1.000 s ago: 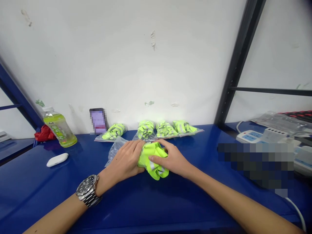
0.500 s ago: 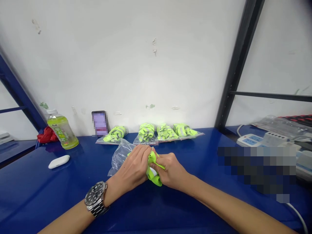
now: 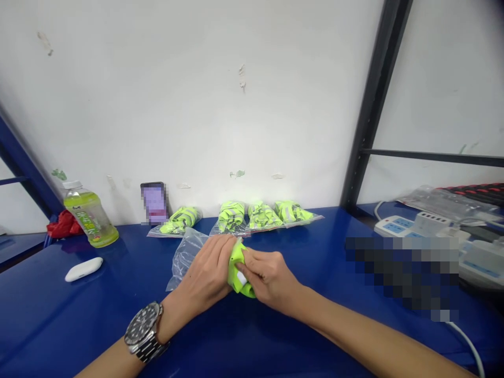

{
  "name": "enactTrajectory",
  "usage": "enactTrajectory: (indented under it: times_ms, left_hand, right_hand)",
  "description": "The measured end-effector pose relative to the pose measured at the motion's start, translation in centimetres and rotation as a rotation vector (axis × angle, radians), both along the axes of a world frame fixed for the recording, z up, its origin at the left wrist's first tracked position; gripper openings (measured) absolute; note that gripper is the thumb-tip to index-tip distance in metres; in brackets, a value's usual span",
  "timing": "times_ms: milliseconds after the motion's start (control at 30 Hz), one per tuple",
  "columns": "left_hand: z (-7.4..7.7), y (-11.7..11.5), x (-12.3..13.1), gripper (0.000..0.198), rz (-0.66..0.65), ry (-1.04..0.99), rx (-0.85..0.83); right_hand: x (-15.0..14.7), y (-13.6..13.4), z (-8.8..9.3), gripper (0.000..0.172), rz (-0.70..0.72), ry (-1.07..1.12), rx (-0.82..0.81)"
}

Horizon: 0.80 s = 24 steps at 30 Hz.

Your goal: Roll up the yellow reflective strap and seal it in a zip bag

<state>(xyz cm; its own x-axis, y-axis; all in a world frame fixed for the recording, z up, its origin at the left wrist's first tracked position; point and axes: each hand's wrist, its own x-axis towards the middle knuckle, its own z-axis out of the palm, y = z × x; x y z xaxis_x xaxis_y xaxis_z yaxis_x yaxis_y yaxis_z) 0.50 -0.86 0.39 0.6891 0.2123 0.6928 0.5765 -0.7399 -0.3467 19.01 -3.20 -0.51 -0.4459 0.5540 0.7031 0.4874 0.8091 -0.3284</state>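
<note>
Vest (image 3: 237, 265): neon yellow, bunched small, squeezed between both hands on the blue table (image 3: 299, 336).
Left hand (image 3: 205, 275): fingers curled around the vest's left side; watch (image 3: 145, 331) on the wrist.
Right hand (image 3: 268, 278): closed on the vest's right side, thumb on top.
Plastic bag (image 3: 185, 254): clear, just beyond the left hand, touching it.
Beyond both hands: four bagged vests (image 3: 236, 216) in a row by the wall.
Far left of the left hand: bottle (image 3: 90, 214), white case (image 3: 83, 269).

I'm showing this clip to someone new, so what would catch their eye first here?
The neon yellow-green fabric bundle squeezed between the left hand and right hand at the middle of the blue table. Behind it, four bagged bundles of the same colour line the white wall, with a green drink bottle at far left.
</note>
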Motion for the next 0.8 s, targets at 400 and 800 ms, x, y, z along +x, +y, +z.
enactTrajectory:
  times_ms: [400, 800]
  left_hand:
    - [0.7, -0.6, 0.8, 0.048, 0.01, 0.083, -0.106]
    - [0.0, -0.5, 0.7, 0.062, 0.033, 0.09, -0.053]
  right_hand:
    - [1.7, 1.0, 2.5, 0.014, 0.215, -0.073, -0.393]
    - [0.6, 1.7, 0.2, 0.013, 0.109, 0.09, -0.358]
